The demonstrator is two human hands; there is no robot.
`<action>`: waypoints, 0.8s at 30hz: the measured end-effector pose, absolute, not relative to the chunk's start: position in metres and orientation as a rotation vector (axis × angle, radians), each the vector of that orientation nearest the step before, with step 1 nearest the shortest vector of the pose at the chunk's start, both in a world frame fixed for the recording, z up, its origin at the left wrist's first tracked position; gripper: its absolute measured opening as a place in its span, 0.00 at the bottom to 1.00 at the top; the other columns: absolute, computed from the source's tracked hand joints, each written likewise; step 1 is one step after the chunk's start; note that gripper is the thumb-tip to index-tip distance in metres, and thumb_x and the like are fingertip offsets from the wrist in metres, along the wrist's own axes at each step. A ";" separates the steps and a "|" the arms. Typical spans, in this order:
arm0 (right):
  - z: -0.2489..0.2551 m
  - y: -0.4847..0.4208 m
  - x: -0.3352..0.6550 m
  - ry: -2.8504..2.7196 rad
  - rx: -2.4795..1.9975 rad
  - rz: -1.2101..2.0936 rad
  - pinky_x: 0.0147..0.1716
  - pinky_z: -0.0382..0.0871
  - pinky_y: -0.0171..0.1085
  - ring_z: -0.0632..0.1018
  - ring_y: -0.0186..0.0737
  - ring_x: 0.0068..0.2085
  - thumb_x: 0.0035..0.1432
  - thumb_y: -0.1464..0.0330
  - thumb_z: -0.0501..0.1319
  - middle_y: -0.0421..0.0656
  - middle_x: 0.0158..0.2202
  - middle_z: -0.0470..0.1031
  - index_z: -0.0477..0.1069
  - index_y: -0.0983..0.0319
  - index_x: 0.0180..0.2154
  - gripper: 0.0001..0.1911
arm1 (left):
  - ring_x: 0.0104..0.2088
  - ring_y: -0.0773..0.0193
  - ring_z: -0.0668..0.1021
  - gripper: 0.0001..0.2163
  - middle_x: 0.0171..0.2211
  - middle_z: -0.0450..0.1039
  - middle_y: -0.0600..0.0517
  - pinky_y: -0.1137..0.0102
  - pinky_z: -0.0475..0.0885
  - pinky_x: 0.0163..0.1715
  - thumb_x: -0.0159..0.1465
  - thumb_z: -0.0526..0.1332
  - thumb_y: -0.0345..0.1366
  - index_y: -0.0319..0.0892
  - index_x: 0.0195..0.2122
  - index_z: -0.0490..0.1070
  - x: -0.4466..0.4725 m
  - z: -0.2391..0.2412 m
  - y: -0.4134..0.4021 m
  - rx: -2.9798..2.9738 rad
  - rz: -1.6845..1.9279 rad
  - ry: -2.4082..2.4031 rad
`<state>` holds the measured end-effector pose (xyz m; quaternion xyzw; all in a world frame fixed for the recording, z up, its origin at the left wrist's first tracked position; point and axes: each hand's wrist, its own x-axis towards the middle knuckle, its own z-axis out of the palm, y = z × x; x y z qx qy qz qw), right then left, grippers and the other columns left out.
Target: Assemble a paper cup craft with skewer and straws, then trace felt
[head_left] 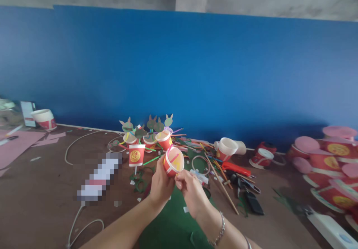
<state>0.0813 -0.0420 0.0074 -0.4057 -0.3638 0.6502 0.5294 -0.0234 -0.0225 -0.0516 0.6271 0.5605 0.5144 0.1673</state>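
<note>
My left hand is wrapped round a small red-and-white paper cup tilted so its mouth faces me, with a pink straw inside it. My right hand, a bracelet at its wrist, pinches at the cup's lower rim with thumb and fingertips; what it pinches is too small to make out. Both hands are raised above a green sheet on the brown table.
Behind the hands stand several red cups with green bunny-eared cutouts and a heap of coloured straws. Black and red tools lie to the right, stacked red cups with pink lids far right, pink paper left, a white cable in front.
</note>
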 end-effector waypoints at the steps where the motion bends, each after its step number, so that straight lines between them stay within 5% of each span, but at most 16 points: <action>1: 0.007 -0.043 0.080 -0.887 -0.991 1.527 0.24 0.50 0.34 0.55 0.30 0.22 0.40 0.70 0.57 0.34 0.16 0.54 0.55 0.61 0.13 0.12 | 0.47 0.51 0.75 0.28 0.49 0.69 0.42 0.61 0.71 0.42 0.54 0.57 0.31 0.40 0.56 0.53 -0.023 -0.051 -0.023 1.752 1.450 1.581; 14: 0.008 -0.054 0.079 -1.262 -1.183 1.303 0.21 0.46 0.33 0.54 0.30 0.22 0.43 0.68 0.54 0.35 0.16 0.53 0.56 0.60 0.16 0.09 | 0.38 0.59 0.76 0.19 0.40 0.72 0.48 0.66 0.70 0.37 0.56 0.61 0.35 0.42 0.49 0.60 -0.020 -0.041 -0.013 1.336 1.574 1.470; 24: 0.016 -0.055 0.083 -1.533 -1.269 1.527 0.18 0.46 0.32 0.57 0.28 0.19 0.41 0.72 0.53 0.34 0.14 0.58 0.61 0.61 0.17 0.05 | 0.31 0.66 0.73 0.19 0.33 0.69 0.55 0.72 0.69 0.31 0.51 0.62 0.30 0.43 0.43 0.60 -0.023 -0.055 -0.011 1.303 1.661 1.250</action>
